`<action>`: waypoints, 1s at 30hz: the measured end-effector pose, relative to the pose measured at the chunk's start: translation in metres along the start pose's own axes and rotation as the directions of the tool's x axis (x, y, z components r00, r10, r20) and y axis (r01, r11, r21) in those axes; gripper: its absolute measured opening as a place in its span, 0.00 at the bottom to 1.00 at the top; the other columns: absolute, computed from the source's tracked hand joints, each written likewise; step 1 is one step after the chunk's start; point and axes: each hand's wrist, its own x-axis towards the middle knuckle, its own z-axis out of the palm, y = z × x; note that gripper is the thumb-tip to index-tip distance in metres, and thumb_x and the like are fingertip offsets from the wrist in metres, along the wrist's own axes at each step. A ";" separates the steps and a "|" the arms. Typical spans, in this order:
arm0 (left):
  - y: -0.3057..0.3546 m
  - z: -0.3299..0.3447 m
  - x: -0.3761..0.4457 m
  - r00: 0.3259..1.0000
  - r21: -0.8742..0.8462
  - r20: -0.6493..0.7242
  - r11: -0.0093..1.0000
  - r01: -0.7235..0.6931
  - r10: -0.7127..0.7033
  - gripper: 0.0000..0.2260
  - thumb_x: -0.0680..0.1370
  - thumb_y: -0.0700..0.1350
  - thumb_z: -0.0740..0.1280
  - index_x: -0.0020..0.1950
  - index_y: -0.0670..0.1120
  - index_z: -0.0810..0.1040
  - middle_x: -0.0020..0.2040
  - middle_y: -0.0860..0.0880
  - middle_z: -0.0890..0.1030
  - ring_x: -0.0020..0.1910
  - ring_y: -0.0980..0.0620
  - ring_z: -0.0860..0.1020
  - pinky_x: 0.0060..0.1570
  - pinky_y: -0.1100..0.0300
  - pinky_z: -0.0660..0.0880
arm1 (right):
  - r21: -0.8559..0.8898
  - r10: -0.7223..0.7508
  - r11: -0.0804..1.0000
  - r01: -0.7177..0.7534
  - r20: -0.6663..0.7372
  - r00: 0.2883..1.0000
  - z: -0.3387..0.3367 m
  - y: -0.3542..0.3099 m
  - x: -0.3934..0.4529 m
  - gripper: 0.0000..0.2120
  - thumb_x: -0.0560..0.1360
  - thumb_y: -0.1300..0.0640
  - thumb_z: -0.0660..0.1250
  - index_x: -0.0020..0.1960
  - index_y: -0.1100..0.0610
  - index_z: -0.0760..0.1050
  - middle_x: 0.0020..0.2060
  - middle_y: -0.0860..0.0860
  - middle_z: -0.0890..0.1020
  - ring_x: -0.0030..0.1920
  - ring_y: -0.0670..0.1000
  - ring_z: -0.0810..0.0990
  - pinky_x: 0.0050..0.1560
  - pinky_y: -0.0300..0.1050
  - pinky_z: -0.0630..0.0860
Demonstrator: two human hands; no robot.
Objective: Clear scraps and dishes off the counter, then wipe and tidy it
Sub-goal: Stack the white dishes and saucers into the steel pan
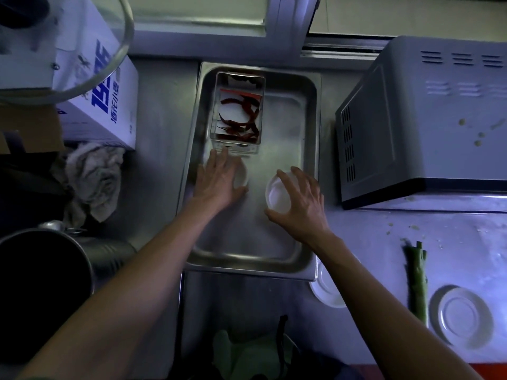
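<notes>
Both hands are setting small white bowls into the steel tray (311,171) for clearing: left hand (219,182) lying flat over one bowl (242,175), right hand (301,204) gripping the other bowl (277,197).

Two bowls (278,194) in tray (311,171), seemingly.
</notes>
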 end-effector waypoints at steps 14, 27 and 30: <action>-0.007 -0.008 -0.017 0.997 0.010 -0.051 0.999 -0.052 0.053 0.31 0.78 0.61 0.63 0.78 0.51 0.59 0.81 0.44 0.52 0.80 0.40 0.47 0.73 0.33 0.53 | -0.037 -0.041 0.998 0.041 0.020 0.999 0.000 -0.012 0.019 0.45 0.67 0.36 0.72 0.78 0.43 0.56 0.79 0.50 0.56 0.78 0.57 0.53 0.73 0.63 0.60; -0.058 -0.034 -0.079 0.969 -0.124 -0.244 0.992 0.003 -0.033 0.20 0.76 0.43 0.66 0.68 0.41 0.73 0.66 0.41 0.75 0.66 0.38 0.71 0.59 0.39 0.73 | -0.125 -0.235 0.963 0.239 0.046 0.971 0.034 -0.086 0.064 0.45 0.67 0.37 0.73 0.78 0.45 0.57 0.78 0.55 0.58 0.77 0.60 0.54 0.73 0.61 0.59; -0.065 -0.032 -0.082 0.975 -0.133 -0.215 0.991 0.034 -0.062 0.21 0.77 0.43 0.66 0.70 0.41 0.72 0.67 0.41 0.75 0.67 0.39 0.71 0.61 0.40 0.72 | -0.147 -0.244 0.956 0.254 0.083 0.966 0.046 -0.093 0.073 0.45 0.68 0.37 0.73 0.78 0.44 0.56 0.79 0.55 0.57 0.78 0.60 0.53 0.75 0.60 0.57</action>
